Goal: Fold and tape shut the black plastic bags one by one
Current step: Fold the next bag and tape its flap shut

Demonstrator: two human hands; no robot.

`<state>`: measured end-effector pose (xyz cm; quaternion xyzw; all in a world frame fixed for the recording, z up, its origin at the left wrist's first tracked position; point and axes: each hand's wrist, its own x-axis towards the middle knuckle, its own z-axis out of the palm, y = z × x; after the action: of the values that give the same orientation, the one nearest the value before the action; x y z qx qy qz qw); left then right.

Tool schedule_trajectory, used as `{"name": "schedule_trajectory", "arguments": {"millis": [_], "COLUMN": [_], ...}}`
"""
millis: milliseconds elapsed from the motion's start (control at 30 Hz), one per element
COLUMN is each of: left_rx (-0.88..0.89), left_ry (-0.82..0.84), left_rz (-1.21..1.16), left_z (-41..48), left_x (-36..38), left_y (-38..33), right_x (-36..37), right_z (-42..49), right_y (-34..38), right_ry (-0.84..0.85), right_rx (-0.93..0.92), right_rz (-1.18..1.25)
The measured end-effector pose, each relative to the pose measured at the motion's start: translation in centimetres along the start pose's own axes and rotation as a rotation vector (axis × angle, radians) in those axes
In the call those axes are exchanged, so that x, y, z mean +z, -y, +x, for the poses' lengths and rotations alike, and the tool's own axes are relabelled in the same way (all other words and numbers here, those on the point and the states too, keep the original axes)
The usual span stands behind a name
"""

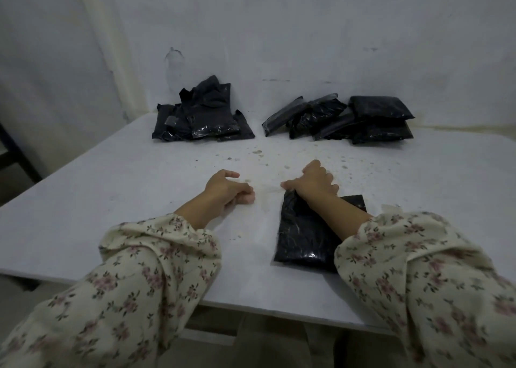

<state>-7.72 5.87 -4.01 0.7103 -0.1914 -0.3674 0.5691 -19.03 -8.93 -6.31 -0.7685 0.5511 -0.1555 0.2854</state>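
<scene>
Black bag [304, 236], bulging with unseen contents, lies lower centre, its top edge gripped by the right hand [312, 181]; left hand [227, 190] curls beside it, hold unclear.

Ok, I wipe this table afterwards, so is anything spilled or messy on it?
Yes: dark specks and smudges are scattered over the middle of the white table, just beyond the right hand, like spilled grit. The left pile also looks untidy, with crumpled bag tops sticking up.
</scene>
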Motion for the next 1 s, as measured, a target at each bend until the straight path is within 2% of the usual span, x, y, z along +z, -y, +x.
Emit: {"name": "schedule_trajectory", "arguments": {"millis": [100, 167, 233, 300, 367, 433, 533, 667, 1000], "left_rx": [-0.056, -0.109, -0.163, -0.207, -0.227, -0.246, -0.279, -0.288, -0.297], "left_ry": [0.017, 0.041, 0.074, 0.095, 0.092, 0.091, 0.101, 0.119, 0.191], "left_rz": [-0.024, -0.064, -0.089, -0.137, -0.184, -0.210, -0.230, -0.249, -0.243], "left_z": [0.5, 0.8, 0.9, 1.0, 1.1, 1.0, 1.1, 1.2, 1.0], "left_x": [-0.2, -0.2, -0.1, -0.1, -0.1, -0.1, 0.0, -0.3, -1.2], "left_y": [0.0, -0.3, -0.5, -0.5, -0.7, -0.9, -1.0, -1.0, -2.0], "right_x": [-0.2, -0.5, -0.8, -0.9, -0.8, -0.6, -0.4, 0.1, 0.7], "right_z": [-0.4, -0.9, -1.5, -2.0, -2.6, -3.1, -3.4, -3.1, -2.9], "right_y": [0.1, 0.3, 0.6, 0.7, 0.7, 0.6, 0.8, 0.5, 0.4], "right_ry": [-0.061, -0.116, -0.033, 0.086, 0.135, 0.110, -0.021, -0.091, -0.124], "right_rx": [-0.148, -0.391, -0.605, -0.690, -0.738, -0.812, -0.919, -0.955, -0.827], "right_rz": [-0.069, -0.152, -0.233, -0.285, -0.251, -0.241, -0.351, -0.434, -0.396]}}
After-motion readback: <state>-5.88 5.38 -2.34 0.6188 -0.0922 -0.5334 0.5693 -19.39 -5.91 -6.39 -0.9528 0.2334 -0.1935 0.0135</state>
